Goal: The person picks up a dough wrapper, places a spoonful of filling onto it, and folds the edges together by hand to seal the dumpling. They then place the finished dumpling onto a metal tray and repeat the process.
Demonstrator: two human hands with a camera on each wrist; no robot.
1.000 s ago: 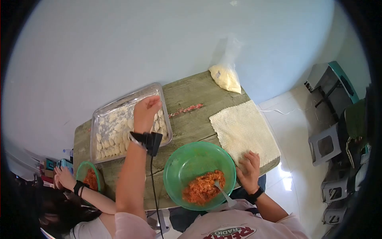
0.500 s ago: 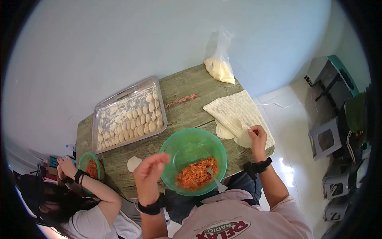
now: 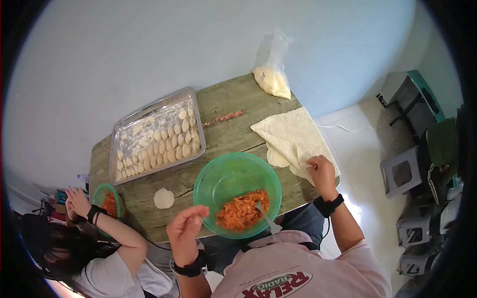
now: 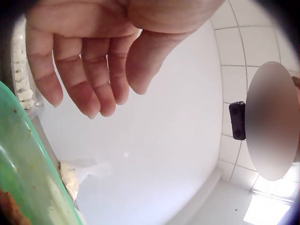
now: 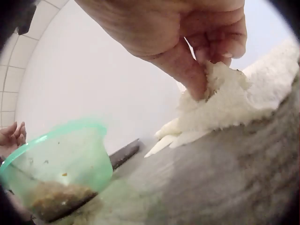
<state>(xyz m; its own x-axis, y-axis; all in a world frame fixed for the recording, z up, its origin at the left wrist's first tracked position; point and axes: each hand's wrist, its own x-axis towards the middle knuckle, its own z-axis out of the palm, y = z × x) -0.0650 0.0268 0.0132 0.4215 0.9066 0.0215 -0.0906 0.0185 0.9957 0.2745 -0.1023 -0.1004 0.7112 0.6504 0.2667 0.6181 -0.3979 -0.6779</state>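
Head view: the cloth lies under our right hand and well apart from our left.

Largest is the table [image 3: 223, 140]; we see on it the metal tray [image 3: 199, 119] of dumplings [image 3: 169, 149], beyond our left hand [image 3: 186, 226]; the pale cloth [image 3: 293, 129] spreads right of the green bowl [image 3: 223, 179], which sits between our hands with orange filling [image 3: 243, 211] and a spoon [image 3: 267, 217]; our right hand [image 3: 323, 174] pinches the cloth's near edge between thumb and fingers, and we cannot tell whether it grips a wrapper too; our left hand hangs beside the bowl's near-left rim, fingers loosely bent, thumb apart; smallest are the round wrappers [image 3: 277, 158] peeking from under the cloth, and the loose wrappers [image 3: 164, 198] left of the bowl.
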